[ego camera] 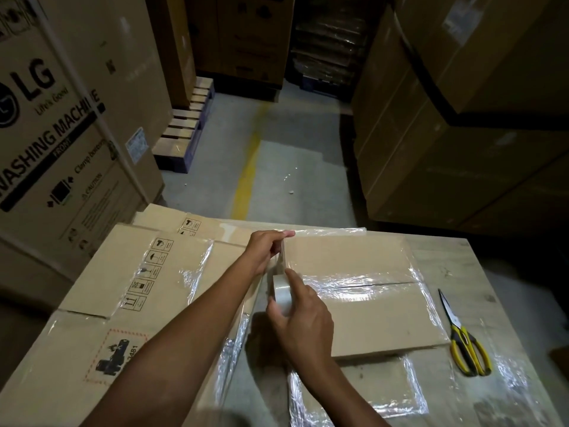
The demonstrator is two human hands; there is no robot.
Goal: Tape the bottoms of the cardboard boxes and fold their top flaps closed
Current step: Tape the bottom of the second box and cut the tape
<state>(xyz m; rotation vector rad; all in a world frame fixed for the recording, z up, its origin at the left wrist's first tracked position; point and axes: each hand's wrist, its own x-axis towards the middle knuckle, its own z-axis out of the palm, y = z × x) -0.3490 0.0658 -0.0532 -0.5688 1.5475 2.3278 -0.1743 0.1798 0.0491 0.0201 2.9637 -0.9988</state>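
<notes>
Where the box [369,318] rests on a table [492,266], cartons [492,149] flank the aisle [292,134].

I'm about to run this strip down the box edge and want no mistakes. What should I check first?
1. Left hand pinching the tape strip at the far corner of the box: ok.
2. Right hand gripping the tape roll: ok.
3. Centre seam covered in clear tape: ok.
4. Scissors nearby on the table, right of the box: ok.
5. Free hand for cutting: not ok, both busy.
6. Tape strip flat, unwrinkled: cannot tell.
</notes>
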